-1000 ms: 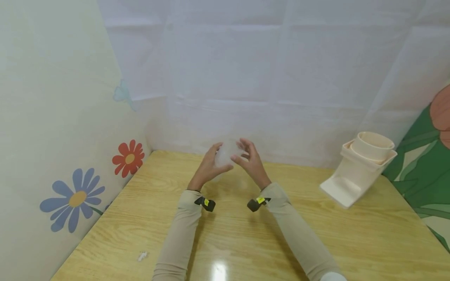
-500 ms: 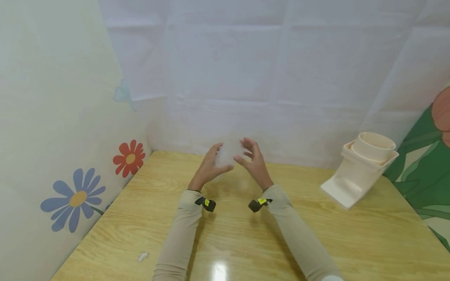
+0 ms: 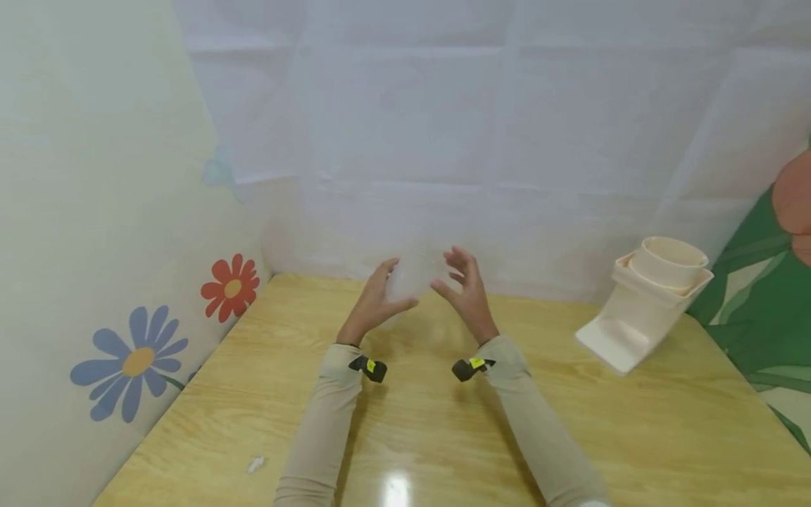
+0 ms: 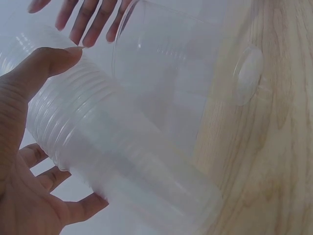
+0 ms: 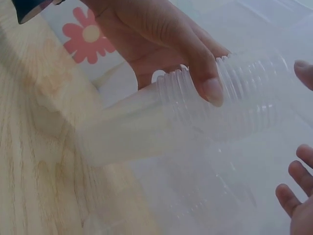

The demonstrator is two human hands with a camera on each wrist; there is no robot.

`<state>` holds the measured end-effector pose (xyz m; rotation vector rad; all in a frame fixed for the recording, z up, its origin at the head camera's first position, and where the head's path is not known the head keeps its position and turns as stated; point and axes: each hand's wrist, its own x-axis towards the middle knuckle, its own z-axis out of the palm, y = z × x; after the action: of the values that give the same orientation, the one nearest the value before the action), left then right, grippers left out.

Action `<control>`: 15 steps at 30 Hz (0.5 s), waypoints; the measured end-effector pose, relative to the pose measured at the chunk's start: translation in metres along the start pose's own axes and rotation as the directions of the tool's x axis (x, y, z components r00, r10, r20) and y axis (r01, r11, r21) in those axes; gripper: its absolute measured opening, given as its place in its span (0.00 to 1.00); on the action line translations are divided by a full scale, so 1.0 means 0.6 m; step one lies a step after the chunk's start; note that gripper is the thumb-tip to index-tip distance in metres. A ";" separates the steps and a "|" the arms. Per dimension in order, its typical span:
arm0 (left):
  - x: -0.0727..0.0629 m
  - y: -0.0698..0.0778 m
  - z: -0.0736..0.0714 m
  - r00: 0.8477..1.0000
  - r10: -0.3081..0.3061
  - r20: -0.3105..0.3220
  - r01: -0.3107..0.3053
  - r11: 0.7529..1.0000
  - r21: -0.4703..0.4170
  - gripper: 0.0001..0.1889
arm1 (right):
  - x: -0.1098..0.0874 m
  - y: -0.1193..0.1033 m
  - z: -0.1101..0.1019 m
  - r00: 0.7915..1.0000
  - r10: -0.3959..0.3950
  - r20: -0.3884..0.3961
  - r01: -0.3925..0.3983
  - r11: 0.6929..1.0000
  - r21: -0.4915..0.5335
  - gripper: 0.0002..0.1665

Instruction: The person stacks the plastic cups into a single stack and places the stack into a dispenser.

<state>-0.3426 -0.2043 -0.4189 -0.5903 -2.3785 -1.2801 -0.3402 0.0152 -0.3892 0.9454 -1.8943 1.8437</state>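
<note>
My left hand (image 3: 374, 303) grips a stack of nested clear plastic cups (image 4: 112, 127), thumb across the ridged rims and fingers on the far side. The stack leans at a slant, rims upward, close over the table. A single clear cup (image 4: 161, 58) is beside it, mouth up and base toward the wood; in the right wrist view this cup (image 5: 210, 186) shows faintly below the stack. To the right, my right hand (image 3: 465, 303) has its fingers loosely bent and spread, with nothing gripped. Its fingers (image 4: 100, 22) appear just beyond the single cup's rim.
A cream plastic holder (image 3: 633, 317) with a round ring (image 3: 671, 264) on top stands at the right of the wooden table (image 3: 412, 422). A white scrap (image 3: 255, 463) lies near the front left. White sheeting (image 3: 405, 127) hangs behind, and a flower-painted wall (image 3: 127, 232) borders the left.
My right hand has shifted a little to the right, away from the stack, and its fingers have spread wider. The left hand with the stack has stayed nearly in place.
</note>
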 end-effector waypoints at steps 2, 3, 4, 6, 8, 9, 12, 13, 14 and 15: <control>0.002 0.000 0.002 1.000 0.006 0.005 -0.006 1.000 0.005 0.47 | -0.001 0.002 -0.006 1.000 -0.001 -0.003 0.001 1.000 0.001 0.44; 0.003 -0.001 0.003 1.000 0.006 0.006 -0.006 1.000 0.005 0.47 | -0.002 0.002 -0.009 1.000 -0.001 0.004 0.001 1.000 0.005 0.44; 0.003 -0.002 0.002 1.000 0.004 0.006 -0.004 1.000 0.006 0.47 | -0.003 0.003 -0.011 1.000 0.002 0.012 -0.002 1.000 0.004 0.44; 0.004 -0.002 0.001 1.000 -0.001 0.013 0.001 1.000 0.013 0.47 | -0.005 0.004 -0.015 1.000 0.012 0.028 -0.011 1.000 -0.006 0.45; 0.006 -0.001 0.000 1.000 -0.001 0.012 0.001 1.000 0.012 0.47 | -0.006 0.004 -0.018 0.999 0.017 0.048 -0.017 1.000 -0.016 0.45; 0.006 -0.001 -0.001 1.000 -0.001 0.010 0.001 1.000 0.011 0.47 | -0.007 0.004 -0.020 0.998 0.022 0.058 -0.021 1.000 -0.019 0.46; 0.009 0.001 -0.001 1.000 -0.003 0.011 0.003 1.000 0.001 0.48 | -0.010 0.005 -0.023 0.996 0.038 0.075 -0.036 0.999 -0.027 0.47; 0.009 0.001 -0.001 1.000 -0.001 0.013 0.001 1.000 -0.005 0.48 | -0.011 0.005 -0.024 0.996 0.046 0.082 -0.044 0.999 -0.025 0.47; 0.009 0.001 -0.001 1.000 -0.003 0.016 0.003 1.000 -0.006 0.47 | -0.013 0.004 -0.025 0.994 0.056 0.089 -0.054 0.998 -0.026 0.48; 0.009 0.001 -0.001 1.000 -0.003 0.020 0.003 1.000 -0.006 0.47 | -0.014 0.004 -0.025 0.993 0.069 0.094 -0.067 0.997 -0.028 0.48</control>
<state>-0.3469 -0.2033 -0.4157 -0.6042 -2.3937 -1.2894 -0.3386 0.0318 -0.3951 0.9885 -2.0244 1.8397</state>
